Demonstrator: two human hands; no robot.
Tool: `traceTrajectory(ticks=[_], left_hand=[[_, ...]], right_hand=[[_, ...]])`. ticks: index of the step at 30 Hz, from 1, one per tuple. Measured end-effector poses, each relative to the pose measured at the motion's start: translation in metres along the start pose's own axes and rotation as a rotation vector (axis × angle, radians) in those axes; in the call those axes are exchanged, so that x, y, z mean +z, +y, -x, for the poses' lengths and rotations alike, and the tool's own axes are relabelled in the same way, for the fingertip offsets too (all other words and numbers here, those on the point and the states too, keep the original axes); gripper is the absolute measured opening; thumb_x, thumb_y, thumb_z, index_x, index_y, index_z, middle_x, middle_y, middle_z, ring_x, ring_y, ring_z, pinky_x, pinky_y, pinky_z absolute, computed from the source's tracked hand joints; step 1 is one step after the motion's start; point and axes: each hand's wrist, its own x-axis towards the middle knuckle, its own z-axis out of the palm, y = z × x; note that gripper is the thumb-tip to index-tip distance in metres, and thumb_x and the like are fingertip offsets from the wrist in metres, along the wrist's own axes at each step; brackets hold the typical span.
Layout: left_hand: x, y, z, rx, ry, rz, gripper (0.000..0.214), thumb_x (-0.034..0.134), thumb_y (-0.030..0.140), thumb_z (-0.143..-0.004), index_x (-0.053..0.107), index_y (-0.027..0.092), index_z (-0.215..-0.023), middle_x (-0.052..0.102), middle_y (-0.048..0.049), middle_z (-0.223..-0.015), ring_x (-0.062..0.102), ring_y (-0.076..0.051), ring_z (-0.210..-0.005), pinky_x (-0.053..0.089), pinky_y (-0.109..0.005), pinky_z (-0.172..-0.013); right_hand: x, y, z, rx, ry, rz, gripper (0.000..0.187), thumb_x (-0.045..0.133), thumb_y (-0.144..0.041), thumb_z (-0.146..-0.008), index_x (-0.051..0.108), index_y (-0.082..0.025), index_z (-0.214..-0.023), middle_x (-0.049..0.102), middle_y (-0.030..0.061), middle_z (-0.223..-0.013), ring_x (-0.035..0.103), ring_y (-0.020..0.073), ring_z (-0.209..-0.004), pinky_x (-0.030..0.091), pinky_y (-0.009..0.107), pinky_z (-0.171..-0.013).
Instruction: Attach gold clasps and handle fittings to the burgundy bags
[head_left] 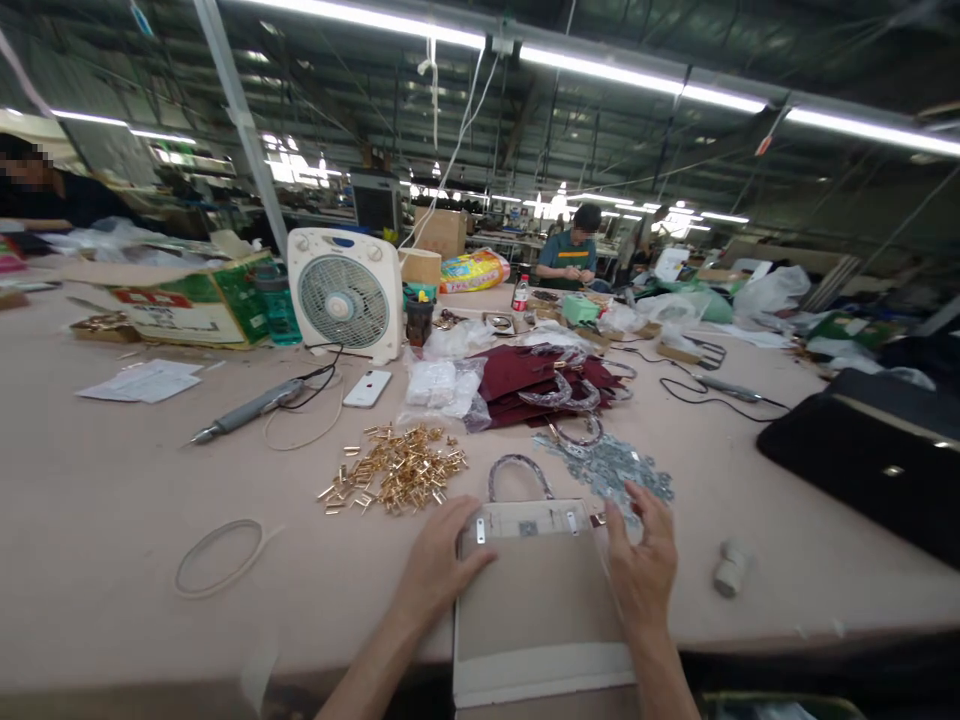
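A beige handbag panel with white edging lies in front of me at the table's front edge. A plastic-wrapped handle arches from its top, where two small metal plates show near the corners. My left hand grips the panel's upper left edge, thumb on its face. My right hand is at the upper right edge, thumb and fingers apart. Beside that thumb is a small dark and gold piece at the panel's corner. Gold metal fittings lie heaped beyond my left hand, and flat grey metal plates beyond my right.
Dark red bag pieces with wrapped handles are stacked behind. A white fan, a phone and an electric screwdriver stand or lie left. At right are a black bag and a small roll. People sit farther back.
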Motion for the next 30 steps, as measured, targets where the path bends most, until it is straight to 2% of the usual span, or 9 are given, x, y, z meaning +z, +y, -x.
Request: traceTrajectory(ticks=[2,4,7,11,16,19,23,27,30], left_hand=[[0.002,-0.004,-0.001,0.029,0.01,-0.02,0.054,0.081,0.025,-0.082,0.064,0.028,-0.133,0.067,-0.0084,-0.137,0.062,-0.03,-0.129,0.052,-0.052,-0.111],[0.004,-0.007,-0.002,0.052,0.012,-0.045,0.052,0.08,0.028,-0.084,0.064,0.029,-0.134,0.067,-0.0081,-0.137,0.063,-0.03,-0.128,0.053,-0.052,-0.11],[0.004,-0.009,-0.003,0.08,0.007,-0.088,0.052,0.079,0.031,-0.086,0.062,0.029,-0.135,0.066,-0.0078,-0.138,0.063,-0.03,-0.127,0.054,-0.051,-0.109],[0.002,-0.006,-0.002,0.158,0.038,-0.161,0.048,0.075,0.034,-0.09,0.06,0.029,-0.136,0.066,-0.0075,-0.138,0.063,-0.029,-0.127,0.054,-0.051,-0.109],[0.013,0.017,-0.002,0.336,0.083,-0.229,0.034,0.061,0.024,-0.098,0.062,0.027,-0.132,0.066,-0.0084,-0.135,0.062,-0.027,-0.124,0.053,-0.05,-0.108],[0.034,0.043,-0.009,0.375,-0.055,-0.219,0.035,0.06,0.019,-0.098,0.061,0.026,-0.132,0.064,-0.0082,-0.139,0.059,-0.026,-0.127,0.053,-0.047,-0.107],[0.062,0.074,-0.028,0.399,-0.218,-0.238,0.043,0.069,0.023,-0.093,0.059,0.025,-0.135,0.058,-0.008,-0.147,0.052,-0.029,-0.135,0.047,-0.051,-0.114],[0.078,0.084,-0.04,0.371,-0.281,-0.259,0.035,0.069,0.032,-0.095,0.063,0.023,-0.127,0.062,-0.0065,-0.141,0.053,-0.029,-0.132,0.046,-0.05,-0.113],[0.083,0.085,-0.041,0.351,-0.296,-0.284,0.029,0.067,0.033,-0.096,0.064,0.023,-0.122,0.066,-0.0052,-0.134,0.055,-0.027,-0.128,0.045,-0.048,-0.112]], right_hand=[[-0.023,0.034,-0.016,0.018,0.128,0.174,0.053,0.061,-0.051,-0.095,0.065,-0.014,-0.133,0.062,0.0193,-0.128,0.054,0.0338,-0.125,0.041,0.053,-0.111],[-0.045,0.07,-0.025,0.075,0.165,0.369,0.069,0.062,-0.058,-0.09,0.06,-0.008,-0.138,0.057,0.0256,-0.133,0.048,0.0399,-0.131,0.036,0.057,-0.113],[-0.074,0.115,-0.025,0.223,0.062,0.588,0.083,0.064,-0.061,-0.082,0.056,-0.004,-0.141,0.053,0.0304,-0.136,0.046,0.0462,-0.129,0.037,0.061,-0.108],[-0.091,0.147,-0.015,0.244,-0.082,0.627,0.073,0.053,-0.051,-0.088,0.054,-0.001,-0.141,0.058,0.0292,-0.131,0.049,0.0429,-0.127,0.043,0.053,-0.104],[-0.089,0.143,-0.001,0.191,-0.198,0.615,0.061,0.041,-0.035,-0.092,0.052,-0.003,-0.144,0.062,0.0243,-0.13,0.058,0.0356,-0.118,0.044,0.046,-0.103],[-0.086,0.13,0.008,0.181,-0.228,0.603,0.059,0.041,-0.036,-0.093,0.055,-0.007,-0.143,0.066,0.0206,-0.124,0.062,0.0343,-0.112,0.046,0.046,-0.101],[-0.087,0.118,0.016,0.244,-0.225,0.524,0.061,0.046,-0.05,-0.092,0.06,-0.012,-0.138,0.067,0.019,-0.124,0.062,0.0363,-0.113,0.048,0.05,-0.101],[-0.091,0.114,0.015,0.396,-0.21,0.347,0.067,0.051,-0.061,-0.089,0.062,-0.013,-0.135,0.067,0.0197,-0.127,0.06,0.0382,-0.118,0.045,0.055,-0.106],[-0.087,0.103,0.005,0.621,-0.087,-0.052,0.064,0.06,-0.063,-0.086,0.062,-0.017,-0.132,0.071,0.0131,-0.118,0.066,0.0317,-0.105,0.053,0.05,-0.095]])
